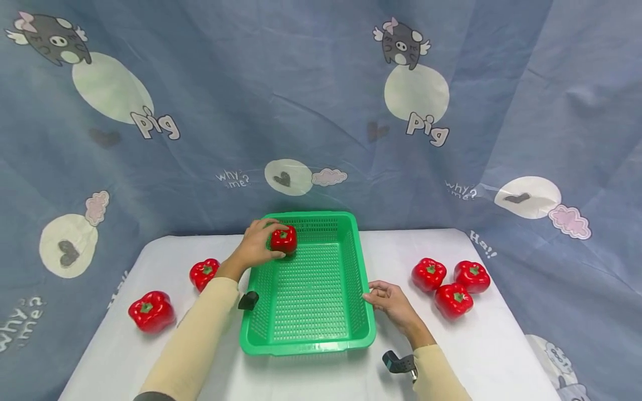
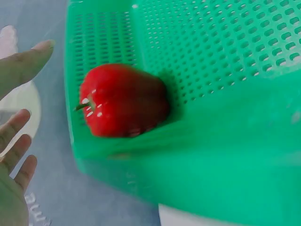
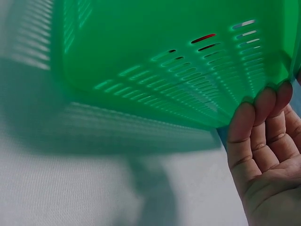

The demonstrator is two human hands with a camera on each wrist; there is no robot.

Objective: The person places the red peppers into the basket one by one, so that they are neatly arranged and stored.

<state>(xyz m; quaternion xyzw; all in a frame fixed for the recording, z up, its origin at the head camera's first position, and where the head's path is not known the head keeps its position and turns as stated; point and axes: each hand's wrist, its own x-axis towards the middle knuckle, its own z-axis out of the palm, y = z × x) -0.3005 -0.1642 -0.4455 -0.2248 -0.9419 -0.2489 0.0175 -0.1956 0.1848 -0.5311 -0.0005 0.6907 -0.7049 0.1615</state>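
A green plastic basket [image 1: 311, 348] with slotted walls stands in the middle of the white table. One red bell pepper [image 1: 283, 240] with a green stem lies in its far left corner. My left hand [image 1: 258, 243] is over that corner beside the pepper; the left wrist view shows its fingers spread and apart from the bell pepper [image 2: 124, 101]. At the basket's right side, my right hand [image 1: 391, 303] holds the rim. From below, the right wrist view shows the right hand's fingertips [image 3: 242, 122] against the basket's edge [image 3: 141, 106].
Two red bell peppers [image 1: 152, 312] lie left of the basket, one partly behind the left forearm. On the right, three more bell peppers [image 1: 453, 301] sit close together. A blue printed cloth [image 1: 321, 111] hangs behind the table [image 1: 396, 250].
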